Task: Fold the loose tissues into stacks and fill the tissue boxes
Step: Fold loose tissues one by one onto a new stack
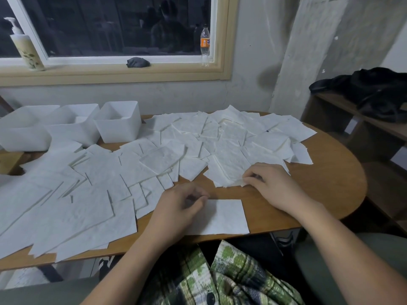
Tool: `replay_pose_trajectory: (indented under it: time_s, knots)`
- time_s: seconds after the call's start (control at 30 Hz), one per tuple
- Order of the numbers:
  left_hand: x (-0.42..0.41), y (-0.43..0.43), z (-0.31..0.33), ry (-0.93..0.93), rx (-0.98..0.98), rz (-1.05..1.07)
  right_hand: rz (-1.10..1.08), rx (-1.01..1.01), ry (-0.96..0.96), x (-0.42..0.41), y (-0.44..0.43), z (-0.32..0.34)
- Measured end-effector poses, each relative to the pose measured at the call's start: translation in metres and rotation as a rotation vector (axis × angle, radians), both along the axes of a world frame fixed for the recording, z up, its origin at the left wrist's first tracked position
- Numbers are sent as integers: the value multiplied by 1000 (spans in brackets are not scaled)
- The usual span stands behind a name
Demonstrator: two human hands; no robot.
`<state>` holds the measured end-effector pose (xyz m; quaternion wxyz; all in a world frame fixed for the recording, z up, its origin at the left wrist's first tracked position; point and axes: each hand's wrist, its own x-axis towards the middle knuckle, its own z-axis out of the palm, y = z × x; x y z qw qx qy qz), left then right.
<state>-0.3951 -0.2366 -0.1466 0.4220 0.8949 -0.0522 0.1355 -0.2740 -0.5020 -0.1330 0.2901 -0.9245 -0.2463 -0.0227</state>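
Tip for this bit: we grab just one corner. Our right hand [271,186] has its fingers narrowed on the near corner of a single sheet [226,175] at the edge of the loose tissues [154,155]. We'd peel it slowly so its neighbours stay put.

Our left hand [178,208] has its fingers curled at the folded tissue [226,216] on the bench [319,179], and we can't tell if it's gripping.

The sheets look thin, white and crinkly. The tissue boxes [120,122] sit at the far left.

bottle [205,44] label blurred, no legible text
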Motion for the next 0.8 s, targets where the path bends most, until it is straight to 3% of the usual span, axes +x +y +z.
replay_pose_trajectory:
  time_s: [0.27,0.4,0.8]
  knots:
    - [-1,0,1,32,-85,28,-26,57,-15,-3,0,5]
    - [-3,-1,4,32,-180,60,-40,109,-125,-16,4,16]
    - [-3,3,11,61,-356,94,128,333,-213,-78,29,71]
